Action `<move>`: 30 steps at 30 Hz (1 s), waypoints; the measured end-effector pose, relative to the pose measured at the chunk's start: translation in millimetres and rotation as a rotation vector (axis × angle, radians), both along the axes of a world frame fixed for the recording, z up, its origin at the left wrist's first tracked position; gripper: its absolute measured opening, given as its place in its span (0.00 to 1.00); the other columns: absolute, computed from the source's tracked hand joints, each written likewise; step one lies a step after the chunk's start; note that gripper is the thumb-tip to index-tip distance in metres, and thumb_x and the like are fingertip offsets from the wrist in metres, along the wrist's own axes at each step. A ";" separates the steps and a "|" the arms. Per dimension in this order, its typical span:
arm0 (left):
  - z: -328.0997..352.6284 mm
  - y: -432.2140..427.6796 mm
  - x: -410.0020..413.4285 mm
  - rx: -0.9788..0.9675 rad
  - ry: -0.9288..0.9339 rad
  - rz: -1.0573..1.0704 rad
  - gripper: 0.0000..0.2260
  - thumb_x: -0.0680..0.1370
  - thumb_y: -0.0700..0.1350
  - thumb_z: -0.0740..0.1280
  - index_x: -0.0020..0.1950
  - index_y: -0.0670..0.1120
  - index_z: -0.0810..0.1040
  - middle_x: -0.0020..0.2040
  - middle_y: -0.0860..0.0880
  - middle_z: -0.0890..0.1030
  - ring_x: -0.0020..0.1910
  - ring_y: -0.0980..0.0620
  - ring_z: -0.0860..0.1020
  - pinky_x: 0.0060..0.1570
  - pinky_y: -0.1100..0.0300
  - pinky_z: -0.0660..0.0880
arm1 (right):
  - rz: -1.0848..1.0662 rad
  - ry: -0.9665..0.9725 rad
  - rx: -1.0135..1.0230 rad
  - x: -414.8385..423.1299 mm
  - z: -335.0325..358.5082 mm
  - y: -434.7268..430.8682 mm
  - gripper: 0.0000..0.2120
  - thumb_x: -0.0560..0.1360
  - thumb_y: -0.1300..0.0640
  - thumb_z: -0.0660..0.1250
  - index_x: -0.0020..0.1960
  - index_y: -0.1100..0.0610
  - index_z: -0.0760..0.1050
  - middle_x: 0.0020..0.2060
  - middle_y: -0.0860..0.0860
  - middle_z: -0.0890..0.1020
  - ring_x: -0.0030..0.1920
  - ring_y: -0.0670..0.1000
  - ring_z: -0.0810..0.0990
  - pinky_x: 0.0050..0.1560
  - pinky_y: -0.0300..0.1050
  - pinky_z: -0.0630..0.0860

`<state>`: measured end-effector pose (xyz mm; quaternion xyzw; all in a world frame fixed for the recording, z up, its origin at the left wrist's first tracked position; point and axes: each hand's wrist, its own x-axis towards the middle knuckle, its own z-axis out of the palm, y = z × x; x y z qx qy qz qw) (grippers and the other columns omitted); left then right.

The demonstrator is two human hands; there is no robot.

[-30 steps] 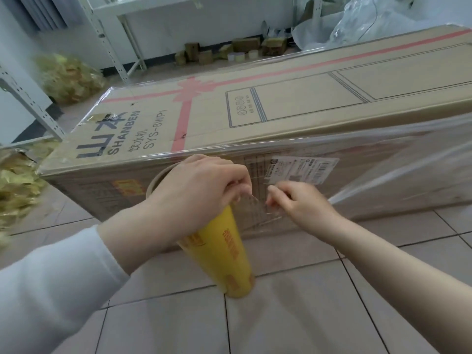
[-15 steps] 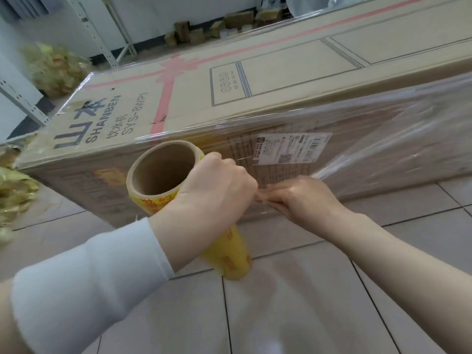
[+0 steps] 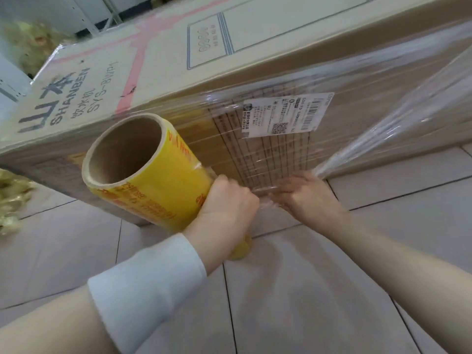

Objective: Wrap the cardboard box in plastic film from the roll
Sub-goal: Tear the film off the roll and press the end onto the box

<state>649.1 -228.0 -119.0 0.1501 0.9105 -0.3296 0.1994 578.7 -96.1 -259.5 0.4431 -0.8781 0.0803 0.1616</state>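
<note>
Fingers of your left hand (image 3: 227, 203) curl round the yellow roll (image 3: 153, 185), tilted beside the cardboard box (image 3: 255, 60). Your right hand (image 3: 306, 195) pinches the plastic film (image 3: 268, 159) low on the box's near side. The box stands on the tiled floor (image 3: 383, 190).

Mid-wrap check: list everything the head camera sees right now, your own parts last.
box: one, brown cardboard with pink stripes, lying on the floor.
film: one sheet, clear, over the box's near side, a bunched band running right.
label: one, white, on the box's near side, under the film.
roll: one, yellow with brown core, tilted, before the box's left end.
floor: pale grey tiles.
heaps: two, yellow-green, crumpled, left edge and top left.
rack: one, white, top left.
sleeve: one, white, left forearm.
left hand: grips the roll.
right hand: holds the film by the box's lower edge.
</note>
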 end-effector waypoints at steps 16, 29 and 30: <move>-68.9 -4.8 -1.1 0.052 -0.107 0.026 0.13 0.79 0.37 0.54 0.56 0.45 0.76 0.57 0.44 0.80 0.57 0.44 0.77 0.57 0.54 0.65 | 0.030 -0.239 0.353 -2.2 -69.7 19.1 0.12 0.63 0.58 0.68 0.41 0.45 0.85 0.41 0.49 0.87 0.47 0.45 0.85 0.63 0.54 0.72; -104.5 -9.9 2.8 -0.101 -0.202 -0.111 0.15 0.80 0.38 0.53 0.63 0.41 0.72 0.60 0.42 0.77 0.62 0.43 0.72 0.64 0.49 0.61 | 0.134 -0.278 0.070 7.4 -98.7 38.8 0.14 0.64 0.58 0.61 0.37 0.50 0.85 0.37 0.46 0.86 0.37 0.47 0.86 0.37 0.40 0.81; -104.5 -9.6 4.3 -0.116 -0.204 -0.125 0.15 0.80 0.38 0.53 0.63 0.40 0.72 0.60 0.42 0.77 0.62 0.43 0.72 0.64 0.49 0.61 | 0.130 -0.306 0.070 10.3 -98.5 42.6 0.17 0.65 0.58 0.57 0.37 0.50 0.86 0.40 0.46 0.87 0.39 0.46 0.86 0.39 0.41 0.82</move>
